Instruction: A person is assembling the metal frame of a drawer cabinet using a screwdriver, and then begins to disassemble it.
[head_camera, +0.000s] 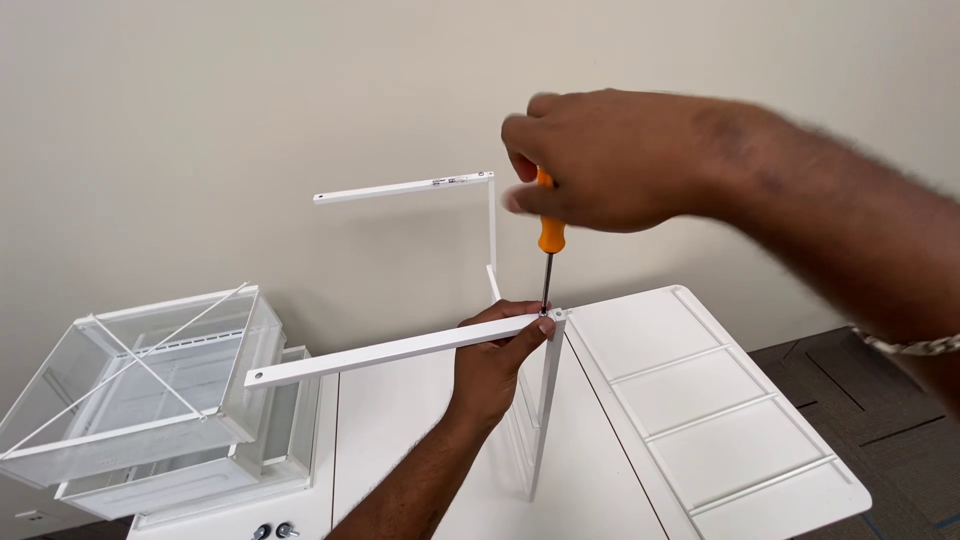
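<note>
Clamped on my orange screwdriver (549, 225), right grip (600, 160) drives down; left grip (497, 350) pinches the white rail (390, 352).

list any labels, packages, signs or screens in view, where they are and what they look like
Small label: on the upper white rail against the wall, near its right end; a thin strip with tiny dark marks, too small to make out.
No packages, signs or screens show.
</note>
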